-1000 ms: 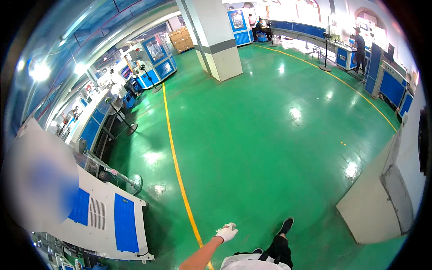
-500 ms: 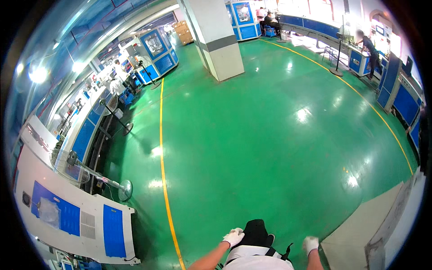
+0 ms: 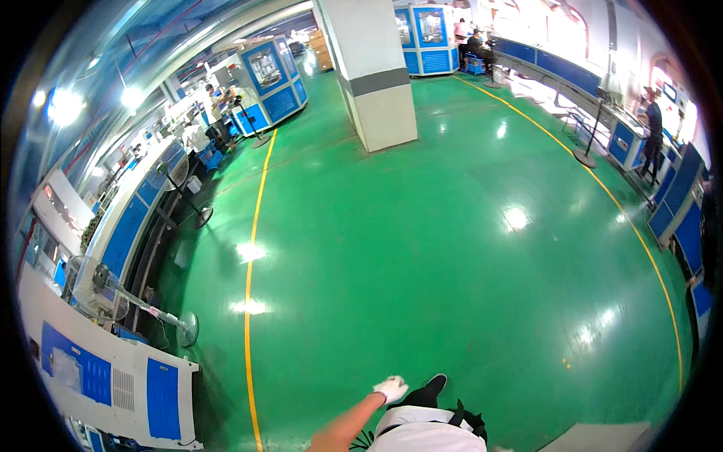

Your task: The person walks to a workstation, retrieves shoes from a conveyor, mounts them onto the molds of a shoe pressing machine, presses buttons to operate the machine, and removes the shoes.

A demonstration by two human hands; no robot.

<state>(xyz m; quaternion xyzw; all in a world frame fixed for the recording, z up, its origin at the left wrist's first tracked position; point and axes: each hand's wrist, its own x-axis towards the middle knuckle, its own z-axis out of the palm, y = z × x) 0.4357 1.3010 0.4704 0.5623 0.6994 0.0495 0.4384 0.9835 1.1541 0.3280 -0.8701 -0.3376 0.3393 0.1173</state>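
My left hand (image 3: 392, 389), in a white glove, hangs in front of my body at the bottom of the view. Its fingers look loosely bent, and nothing shows in them. The hand is nearest to my dark-clad leg, with a dark shoe (image 3: 437, 381) stepping forward on the green floor (image 3: 407, 264). White clothing (image 3: 429, 437) with black straps covers my body at the lower edge. My right hand is outside the picture.
A pillar (image 3: 384, 113) stands ahead. Yellow lines (image 3: 248, 339) edge the walkway. Left are a white-blue cabinet (image 3: 162, 392), a pedestal fan (image 3: 143, 301) and workbenches; right are blue benches and a person (image 3: 653, 135). A pale panel (image 3: 602, 437) lies low right.
I have moved forward: the cabinet and fan slide down and left, and the pale panel at right drops mostly out of view. My right hand has left the picture; a shoe now shows.
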